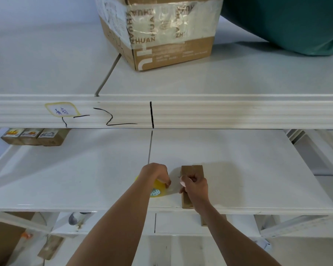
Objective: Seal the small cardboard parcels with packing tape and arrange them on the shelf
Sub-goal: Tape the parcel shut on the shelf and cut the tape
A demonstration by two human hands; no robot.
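A small brown cardboard parcel [193,172] lies lengthwise on the white middle shelf [248,179], reaching its front edge. My left hand [155,173] grips a yellowish roll of packing tape [158,190] just left of the parcel. My right hand [195,188] rests over the parcel's near half and pinches the free end of a clear tape strip [174,189] that stretches from the roll. Three small parcels [36,136] with labels stand in a row at the far left back of the same shelf.
On the upper shelf [181,81] stands a big taped cardboard box [158,33], with a dark green bag [288,22] to its right. The ribbed front rail [219,112] bears black marker lines and a label. Below are lower shelves and another brown piece [50,246].
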